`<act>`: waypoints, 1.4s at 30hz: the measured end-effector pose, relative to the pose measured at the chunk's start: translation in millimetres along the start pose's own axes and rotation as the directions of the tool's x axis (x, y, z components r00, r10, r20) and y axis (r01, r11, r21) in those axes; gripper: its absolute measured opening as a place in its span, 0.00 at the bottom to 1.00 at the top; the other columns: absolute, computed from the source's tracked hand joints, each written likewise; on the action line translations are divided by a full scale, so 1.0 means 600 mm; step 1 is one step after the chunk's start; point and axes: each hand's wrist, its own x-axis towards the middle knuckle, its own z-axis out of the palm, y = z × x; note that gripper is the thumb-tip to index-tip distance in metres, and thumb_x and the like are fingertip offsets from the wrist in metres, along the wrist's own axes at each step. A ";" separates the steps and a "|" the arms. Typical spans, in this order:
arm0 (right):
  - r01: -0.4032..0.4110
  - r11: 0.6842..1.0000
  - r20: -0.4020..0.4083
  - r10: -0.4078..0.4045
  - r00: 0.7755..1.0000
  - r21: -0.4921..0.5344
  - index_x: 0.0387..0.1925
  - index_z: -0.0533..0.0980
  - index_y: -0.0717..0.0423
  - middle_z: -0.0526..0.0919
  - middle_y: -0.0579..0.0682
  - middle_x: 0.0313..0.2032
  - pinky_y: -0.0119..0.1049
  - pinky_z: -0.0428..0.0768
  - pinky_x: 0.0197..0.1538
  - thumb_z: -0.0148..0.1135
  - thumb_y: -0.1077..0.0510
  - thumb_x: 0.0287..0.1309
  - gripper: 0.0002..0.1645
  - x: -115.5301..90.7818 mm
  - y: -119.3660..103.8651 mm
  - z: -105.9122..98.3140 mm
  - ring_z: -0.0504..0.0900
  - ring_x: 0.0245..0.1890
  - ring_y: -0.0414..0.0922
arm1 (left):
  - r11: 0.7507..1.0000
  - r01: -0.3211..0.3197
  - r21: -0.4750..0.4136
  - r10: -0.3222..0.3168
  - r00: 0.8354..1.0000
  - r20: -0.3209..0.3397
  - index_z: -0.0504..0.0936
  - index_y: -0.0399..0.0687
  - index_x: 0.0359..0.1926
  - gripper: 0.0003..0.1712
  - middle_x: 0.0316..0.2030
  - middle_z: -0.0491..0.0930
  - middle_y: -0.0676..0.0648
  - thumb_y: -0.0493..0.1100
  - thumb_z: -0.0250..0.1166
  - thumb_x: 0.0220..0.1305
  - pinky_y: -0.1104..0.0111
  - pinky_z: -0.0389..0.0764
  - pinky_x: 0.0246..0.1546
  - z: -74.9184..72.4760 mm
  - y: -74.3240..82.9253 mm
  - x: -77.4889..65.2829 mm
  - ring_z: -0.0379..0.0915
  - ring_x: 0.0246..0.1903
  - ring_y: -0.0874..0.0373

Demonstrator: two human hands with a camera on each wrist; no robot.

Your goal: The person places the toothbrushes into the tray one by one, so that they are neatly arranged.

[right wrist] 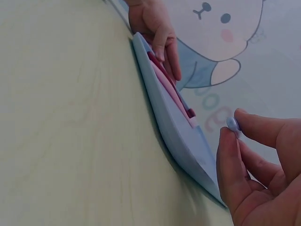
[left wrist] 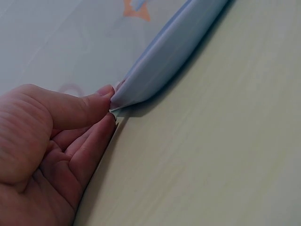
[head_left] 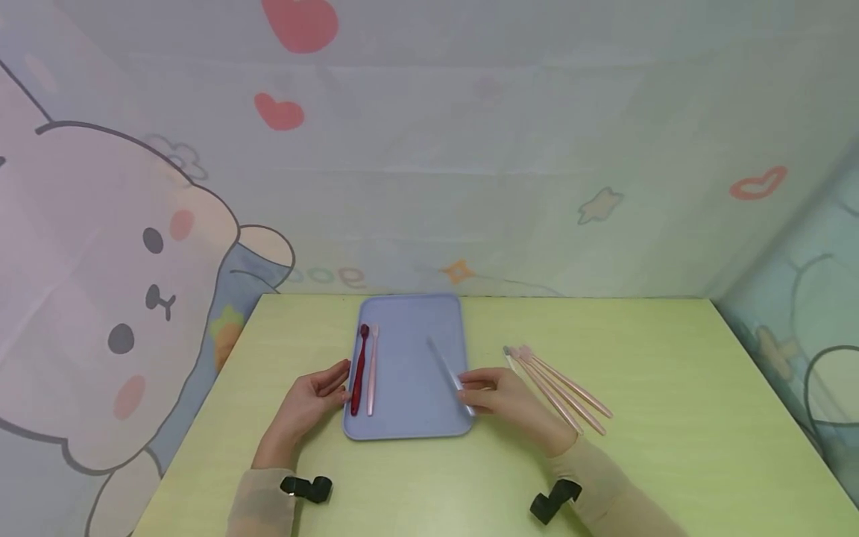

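A light blue tray [head_left: 409, 380] lies on the table, and my left hand [head_left: 305, 406] pinches its left rim between thumb and fingers, also seen close in the left wrist view. Along the tray's left side lie a dark red toothbrush [head_left: 359, 377] and a pale pink toothbrush [head_left: 372, 373], side by side with heads toward the back. Over the tray's right part, my right hand [head_left: 503, 403] holds a pale bluish toothbrush [head_left: 445, 365] by its handle end. Its far end is blurred and points back and left. The right wrist view shows the rounded handle tip between thumb and forefinger.
Right of the tray, several toothbrushes [head_left: 570, 384], mostly pink, lie fanned out on the yellow-green table [head_left: 671, 388]. A printed cloth [head_left: 470, 149] hangs behind the table's back edge. Each sleeve carries a small black wrist camera [head_left: 555, 501].
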 end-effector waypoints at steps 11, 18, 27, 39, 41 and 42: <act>0.025 0.999 -0.001 -0.025 1.000 0.042 0.60 0.81 0.73 0.90 0.59 0.49 0.33 0.89 0.46 0.74 0.62 0.66 0.26 0.010 0.002 0.049 0.88 0.42 0.41 | 1.000 -0.004 -0.020 0.004 1.000 0.012 0.67 0.32 0.78 0.37 0.76 0.67 0.36 0.27 0.67 0.71 0.74 0.78 0.62 -0.001 -0.001 0.002 0.67 0.73 0.42; 0.024 0.999 0.002 -0.024 1.000 0.040 0.61 0.81 0.70 0.90 0.59 0.50 0.35 0.90 0.48 0.75 0.59 0.67 0.26 0.012 -0.004 0.067 0.88 0.44 0.43 | 0.999 -0.008 -0.042 0.009 1.000 0.019 0.66 0.31 0.78 0.37 0.76 0.65 0.34 0.26 0.66 0.72 0.72 0.78 0.63 0.000 0.004 -0.001 0.65 0.74 0.40; -0.001 0.998 0.037 -0.001 0.999 0.057 0.61 0.81 0.70 0.89 0.59 0.51 0.36 0.90 0.49 0.75 0.61 0.65 0.27 0.023 -0.007 0.089 0.89 0.44 0.43 | 0.998 0.008 -0.058 -0.008 1.000 0.009 0.67 0.32 0.77 0.36 0.75 0.67 0.35 0.26 0.67 0.71 0.75 0.79 0.61 0.002 0.006 -0.002 0.67 0.73 0.42; -0.010 0.997 0.075 0.005 0.997 0.074 0.63 0.80 0.71 0.87 0.60 0.56 0.38 0.89 0.54 0.74 0.63 0.65 0.28 0.036 -0.005 0.101 0.89 0.47 0.45 | 0.999 0.002 -0.049 -0.001 1.000 0.006 0.69 0.31 0.76 0.35 0.73 0.69 0.33 0.27 0.67 0.72 0.73 0.80 0.62 0.002 0.004 -0.001 0.69 0.71 0.41; -0.014 0.998 0.076 0.009 0.997 0.068 0.63 0.80 0.70 0.88 0.60 0.55 0.39 0.89 0.53 0.74 0.63 0.64 0.28 0.037 -0.006 0.105 0.89 0.47 0.45 | 0.999 -0.001 -0.051 0.002 1.000 0.006 0.69 0.31 0.76 0.35 0.73 0.69 0.33 0.26 0.67 0.72 0.74 0.80 0.61 0.002 0.004 -0.001 0.69 0.71 0.40; -0.014 0.998 0.075 0.009 0.997 0.058 0.63 0.81 0.69 0.88 0.60 0.54 0.38 0.89 0.53 0.75 0.63 0.63 0.28 0.038 -0.005 0.107 0.89 0.47 0.45 | 0.999 -0.001 -0.052 0.001 1.000 0.005 0.69 0.30 0.76 0.35 0.73 0.69 0.33 0.26 0.67 0.71 0.74 0.80 0.61 0.001 0.004 -0.001 0.69 0.71 0.40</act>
